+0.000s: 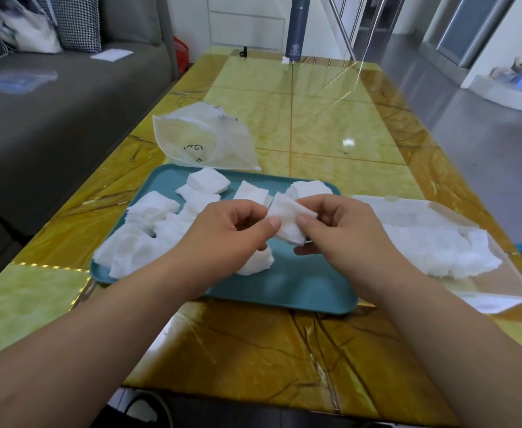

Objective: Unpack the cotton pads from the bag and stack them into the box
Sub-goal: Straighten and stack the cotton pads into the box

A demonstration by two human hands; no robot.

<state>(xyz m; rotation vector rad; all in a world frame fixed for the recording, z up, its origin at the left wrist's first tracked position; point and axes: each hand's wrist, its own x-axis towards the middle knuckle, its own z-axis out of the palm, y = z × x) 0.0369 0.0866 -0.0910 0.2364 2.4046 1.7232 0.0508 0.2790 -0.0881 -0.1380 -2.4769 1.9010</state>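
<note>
Pinching pad stack above tray rim

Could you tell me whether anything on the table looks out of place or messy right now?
Yes: the cotton pads lie scattered in loose, uneven heaps across the teal tray rather than stacked, and the bag lies crumpled behind it. Pads in the clear box on the right also look jumbled.

White cotton pads lie on a teal tray, on a glossy yellow-green counter with brown veined marbling.
</note>
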